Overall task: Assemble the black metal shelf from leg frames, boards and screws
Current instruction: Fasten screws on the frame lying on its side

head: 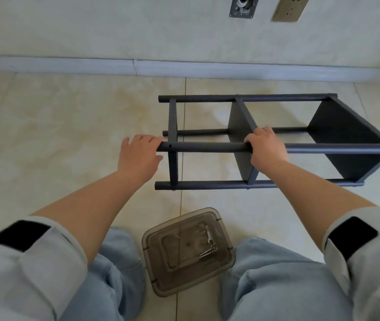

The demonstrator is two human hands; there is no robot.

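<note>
1. The black shelf [277,140] lies on its side on the tiled floor [68,126], with its long leg tubes running left to right, parallel to the baseboard [184,67] beyond it.
2. Two dark boards sit between the tubes: a middle board [240,126] and an end board [342,135] at the shelf's right end. At the shelf's left end only a crossbar [172,119] spans the frame.
3. The right hand [265,147] grips the upper near tube [207,147] where the middle board meets it, fingers curled over the tube.
4. The left hand [139,151] is at that tube's left end; its fingers curl over the tip, though the grip looks loose and is hard to judge.
5. Nearer than the shelf, between the person's knees, is a brown translucent container [188,251] with several screws [208,250] and what may be a hex key [208,235] lying on it.
6. On the wall beyond the shelf are a socket [291,8] and a dark plate [243,6], both cut off by the top edge.
7. The right hand hides the joint beneath it.
</note>
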